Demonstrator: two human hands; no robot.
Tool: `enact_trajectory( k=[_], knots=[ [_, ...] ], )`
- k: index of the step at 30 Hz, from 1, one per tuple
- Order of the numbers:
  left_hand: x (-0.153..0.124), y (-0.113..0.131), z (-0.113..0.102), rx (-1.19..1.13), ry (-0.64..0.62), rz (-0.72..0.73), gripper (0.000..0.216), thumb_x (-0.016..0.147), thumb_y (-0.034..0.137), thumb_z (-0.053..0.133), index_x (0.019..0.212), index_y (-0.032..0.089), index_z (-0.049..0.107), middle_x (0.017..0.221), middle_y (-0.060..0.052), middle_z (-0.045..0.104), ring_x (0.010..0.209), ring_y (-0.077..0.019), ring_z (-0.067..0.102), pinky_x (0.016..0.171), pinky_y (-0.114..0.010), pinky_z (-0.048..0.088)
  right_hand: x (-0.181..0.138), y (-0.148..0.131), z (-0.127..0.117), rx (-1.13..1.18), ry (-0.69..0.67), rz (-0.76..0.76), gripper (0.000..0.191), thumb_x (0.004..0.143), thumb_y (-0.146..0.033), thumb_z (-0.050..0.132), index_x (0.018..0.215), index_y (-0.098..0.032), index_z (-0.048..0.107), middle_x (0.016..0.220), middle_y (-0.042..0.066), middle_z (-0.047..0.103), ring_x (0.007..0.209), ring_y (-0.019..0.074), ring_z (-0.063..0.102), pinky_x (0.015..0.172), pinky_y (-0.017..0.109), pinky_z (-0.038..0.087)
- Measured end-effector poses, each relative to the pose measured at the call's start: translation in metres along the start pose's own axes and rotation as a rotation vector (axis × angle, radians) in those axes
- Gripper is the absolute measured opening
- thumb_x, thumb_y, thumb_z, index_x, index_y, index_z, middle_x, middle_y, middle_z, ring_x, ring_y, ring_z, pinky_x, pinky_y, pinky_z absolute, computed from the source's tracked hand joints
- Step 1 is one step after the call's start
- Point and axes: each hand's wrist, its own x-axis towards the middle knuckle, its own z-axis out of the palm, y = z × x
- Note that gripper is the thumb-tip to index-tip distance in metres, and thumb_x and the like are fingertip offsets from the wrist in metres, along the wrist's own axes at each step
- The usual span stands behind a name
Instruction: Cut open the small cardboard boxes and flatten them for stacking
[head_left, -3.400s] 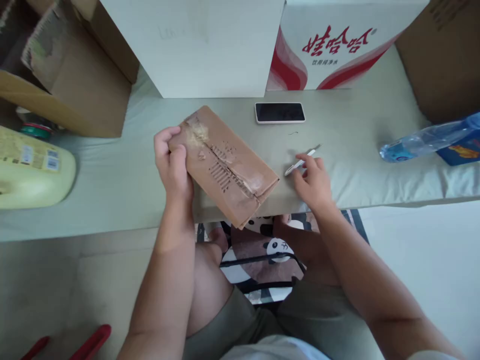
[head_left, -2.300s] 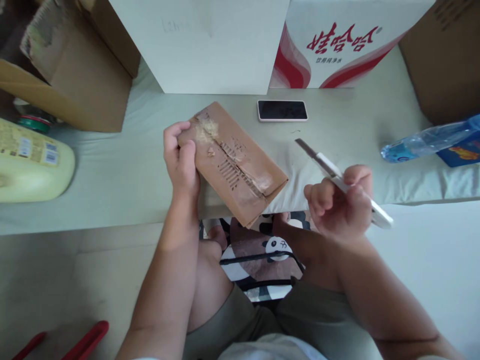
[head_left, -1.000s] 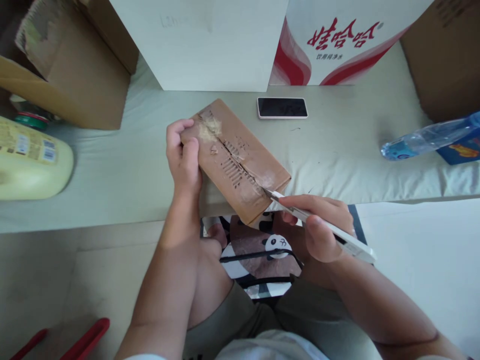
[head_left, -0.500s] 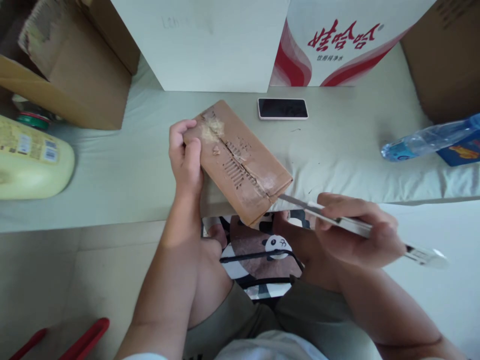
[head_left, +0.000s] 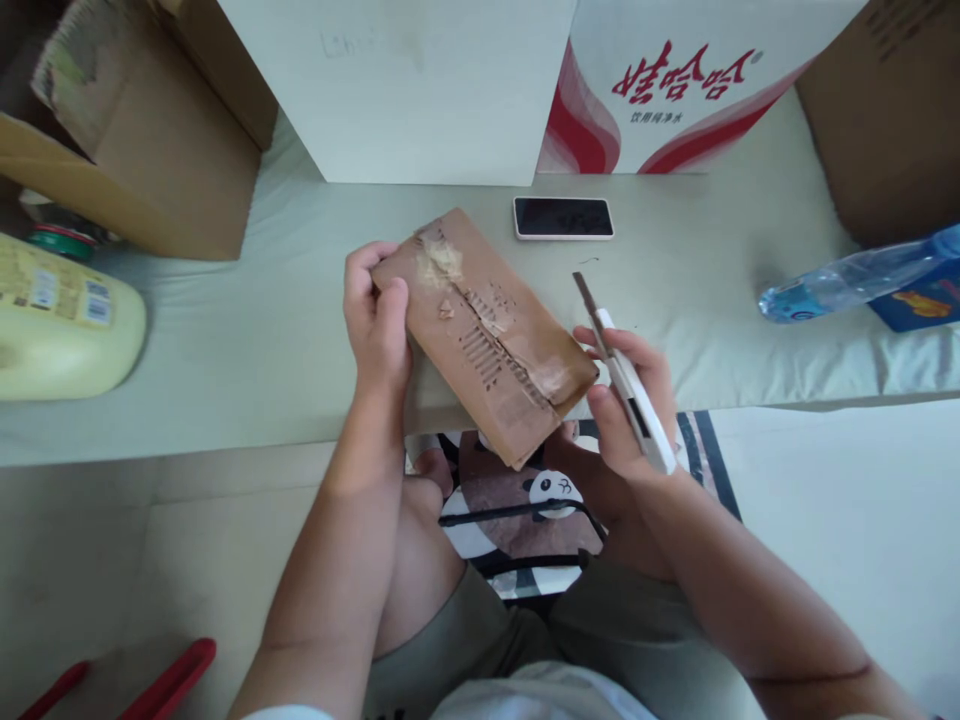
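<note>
Head view: the left hand (head_left: pixel 377 318) grips the far left end of a flat brown box (head_left: pixel 486 335), thumb on top and fingers curled round its edge, holding it tilted over the near edge of the pale padded worktop (head_left: pixel 247 330). The box's top seam is torn and ragged along its length. The right hand (head_left: pixel 628 405) is closed round a white knife (head_left: pixel 626 385), its blade (head_left: pixel 585 295) out and pointing away from the person, just beside the box's near right corner; I cannot tell whether the hand touches the box. Beyond the box a phone (head_left: pixel 563 217) lies face up on the worktop, in front of a white carton (head_left: pixel 405 90) and a red-and-white carton (head_left: pixel 667 90). A water bottle (head_left: pixel 847 283) lies on its side well off to the right, and a yellow jug (head_left: pixel 64 335) lies at the far left beside an open brown carton (head_left: pixel 142 150). Below, between the person's knees, a panda-print bag (head_left: pixel 525 500) shows, and red handles (head_left: pixel 176 680) lie on the floor at the lower left.
</note>
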Motion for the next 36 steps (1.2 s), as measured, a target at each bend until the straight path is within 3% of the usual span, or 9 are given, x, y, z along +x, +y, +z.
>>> enact_trajectory(
  k=[3, 6, 9, 12, 17, 23, 28, 36],
  knots=[
    [-0.007, 0.007, 0.009, -0.001, -0.038, 0.004, 0.067, 0.078, 0.086, 0.067, 0.107, 0.025, 0.061, 0.100, -0.004, 0.065, 0.095, -0.0233, 0.067, 0.081, -0.042, 0.053, 0.005, -0.012, -0.011, 0.016, 0.134, -0.022, 0.040, 0.100, -0.055, 0.059, 0.131, -0.031, 0.059, 0.122, 0.009, 0.075, 0.117, 0.0295, 0.072, 0.105, 0.053, 0.055],
    [-0.019, 0.015, 0.022, -0.014, -0.079, 0.011, 0.060, 0.086, 0.081, 0.061, 0.111, 0.026, 0.061, 0.105, -0.005, 0.067, 0.098, -0.0249, 0.067, 0.088, -0.042, 0.054, 0.015, -0.029, -0.024, -0.003, 0.159, -0.016, 0.042, 0.101, -0.063, 0.050, 0.121, -0.030, 0.065, 0.097, 0.007, 0.072, 0.091, 0.0259, 0.073, 0.083, 0.044, 0.058],
    [-0.029, 0.019, 0.034, -0.008, -0.142, 0.084, 0.053, 0.094, 0.074, 0.056, 0.116, 0.026, 0.061, 0.112, -0.006, 0.068, 0.108, -0.0260, 0.068, 0.097, -0.042, 0.054, 0.028, -0.045, -0.029, -0.057, 0.101, -0.027, 0.050, 0.101, -0.070, 0.043, 0.114, -0.028, 0.068, 0.079, 0.004, 0.061, 0.067, 0.0204, 0.063, 0.059, 0.036, 0.048],
    [-0.036, 0.017, 0.041, 0.019, -0.200, 0.161, 0.047, 0.100, 0.066, 0.051, 0.123, 0.026, 0.059, 0.117, -0.007, 0.068, 0.111, -0.0239, 0.067, 0.100, -0.040, 0.053, 0.041, -0.058, -0.023, -0.036, 0.095, -0.066, 0.044, 0.099, -0.068, 0.053, 0.108, -0.027, 0.065, 0.070, -0.001, 0.052, 0.054, 0.0141, 0.049, 0.050, 0.031, 0.037],
    [-0.041, 0.016, 0.045, 0.036, -0.232, 0.218, 0.041, 0.104, 0.059, 0.049, 0.128, 0.027, 0.057, 0.122, -0.007, 0.068, 0.115, -0.0232, 0.066, 0.103, -0.040, 0.053, 0.051, -0.070, -0.012, -0.082, -0.019, 0.002, 0.023, 0.097, -0.048, 0.069, 0.100, -0.025, 0.067, 0.069, -0.003, 0.057, 0.058, 0.0125, 0.054, 0.052, 0.028, 0.039],
    [-0.040, 0.028, 0.046, 0.065, -0.245, 0.239, 0.030, 0.106, 0.051, 0.047, 0.120, 0.029, 0.062, 0.116, -0.008, 0.070, 0.112, -0.0249, 0.066, 0.101, -0.044, 0.053, 0.045, -0.058, -0.010, -0.133, -0.098, 0.140, 0.016, 0.097, -0.037, 0.065, 0.108, -0.025, 0.069, 0.078, 0.000, 0.071, 0.061, 0.0144, 0.064, 0.052, 0.026, 0.047],
    [-0.039, 0.030, 0.046, 0.057, -0.241, 0.266, 0.027, 0.106, 0.048, 0.047, 0.112, 0.027, 0.063, 0.109, -0.006, 0.071, 0.107, -0.0242, 0.066, 0.097, -0.042, 0.054, 0.045, -0.056, -0.008, -0.175, -0.097, 0.131, 0.014, 0.096, -0.032, 0.065, 0.107, -0.025, 0.069, 0.078, 0.001, 0.073, 0.062, 0.0147, 0.067, 0.054, 0.026, 0.051],
    [-0.040, 0.026, 0.046, 0.047, -0.249, 0.264, 0.026, 0.106, 0.047, 0.047, 0.113, 0.027, 0.062, 0.109, -0.005, 0.069, 0.107, -0.0227, 0.065, 0.098, -0.040, 0.053, 0.043, -0.060, -0.009, -0.212, -0.140, 0.118, 0.012, 0.098, -0.033, 0.065, 0.107, -0.026, 0.069, 0.071, -0.002, 0.070, 0.060, 0.0138, 0.065, 0.051, 0.025, 0.045]
  ],
)
